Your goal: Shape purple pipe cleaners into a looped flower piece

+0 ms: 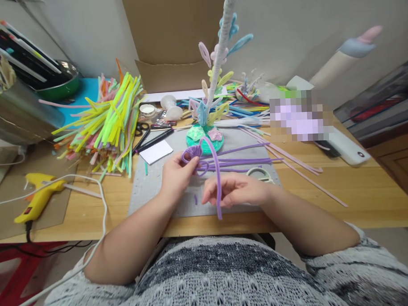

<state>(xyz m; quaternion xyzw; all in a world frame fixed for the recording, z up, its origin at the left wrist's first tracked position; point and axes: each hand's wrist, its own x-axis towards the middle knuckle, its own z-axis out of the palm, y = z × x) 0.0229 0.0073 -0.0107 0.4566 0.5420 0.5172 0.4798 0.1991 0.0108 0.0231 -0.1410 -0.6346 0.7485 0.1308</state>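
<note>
My left hand (179, 174) is closed, pinching a purple pipe cleaner (193, 152) wound into a small ribbed, rounded shape with a loop below it. From that shape a long free end arches up, then hangs down in front of my right hand (234, 191). The right fingers are half curled and apart, close behind the strand; no firm grip shows. Several straight purple pipe cleaners (244, 161) lie on the grey cutting mat (151, 190). A short purple offcut (196, 199) rests between my hands. Pale-handled scissors (261, 174) are partly behind my right forearm.
A decorated round green base (205, 146) with a tall white-wrapped stem stands behind my hands. Left are a pipe-cleaner heap (105, 125), a yellow glue gun (38, 196) with its cord over my left arm, and a white card (156, 152). Pink pipe cleaners (294, 156) lie right.
</note>
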